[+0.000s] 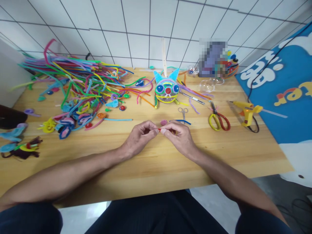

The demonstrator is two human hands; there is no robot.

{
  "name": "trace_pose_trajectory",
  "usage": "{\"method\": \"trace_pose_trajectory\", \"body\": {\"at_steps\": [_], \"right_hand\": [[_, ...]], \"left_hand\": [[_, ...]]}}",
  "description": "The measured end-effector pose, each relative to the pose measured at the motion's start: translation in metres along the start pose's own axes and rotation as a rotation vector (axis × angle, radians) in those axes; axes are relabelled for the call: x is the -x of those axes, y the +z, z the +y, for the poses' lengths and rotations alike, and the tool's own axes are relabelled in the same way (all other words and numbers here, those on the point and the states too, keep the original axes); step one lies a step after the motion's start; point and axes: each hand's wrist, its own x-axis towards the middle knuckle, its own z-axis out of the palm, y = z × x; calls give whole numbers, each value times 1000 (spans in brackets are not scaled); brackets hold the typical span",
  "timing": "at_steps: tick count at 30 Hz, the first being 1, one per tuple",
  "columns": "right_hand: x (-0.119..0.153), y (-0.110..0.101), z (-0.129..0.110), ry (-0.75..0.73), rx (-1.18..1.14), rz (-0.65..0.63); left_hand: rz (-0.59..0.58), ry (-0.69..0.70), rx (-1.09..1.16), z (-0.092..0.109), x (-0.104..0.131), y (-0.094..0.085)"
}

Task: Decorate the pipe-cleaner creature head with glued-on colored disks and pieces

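Over the middle of the wooden table, my left hand [143,135] and my right hand [179,136] meet fingertip to fingertip. Both pinch a small red piece [160,129], mostly hidden by the fingers. Just beyond them lie a pink coil [164,122], a dark blue pipe cleaner [184,122] and small silver scissors [183,112]. Farther back stands a round figure [167,91] with light blue ears, blue eyes and a red nose.
Pipe cleaners [80,70] are heaped at the back left, with coiled shapes [65,125] before them. Red-and-yellow-handled scissors [219,122] and a yellow glue gun [248,113] lie on the right. Clear balls [207,86] sit near the tiled wall [136,26].
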Motion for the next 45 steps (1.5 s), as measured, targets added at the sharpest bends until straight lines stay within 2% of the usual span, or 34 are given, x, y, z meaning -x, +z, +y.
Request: {"method": "trace_pose_trajectory", "body": {"at_steps": [4,10,16,21,27,35,40,45], "right_hand": [[-1,1,3,28,-44,27],[-6,-6,-2,-39,36,-42],[-10,-11,-9,-120,119,-33],[-20,-11,-17,-32,70,-33],[-36,3,-26,259,-224,-20],[-40,15,-28,285,-270,21],[-42,13,-29,257,-203,24],[-47,1,-27,145,-40,-22]], "left_hand": [[25,10,9,-1,-2,0],[-124,-20,-106,1,-8,-5],[-144,68,-208,7,-9,-10],[-8,90,-67,6,-11,-9],[171,118,-1,9,-10,-9],[274,135,1,6,-11,-9],[242,134,-11,3,-13,-11],[55,148,-105,7,-17,-16]]}}
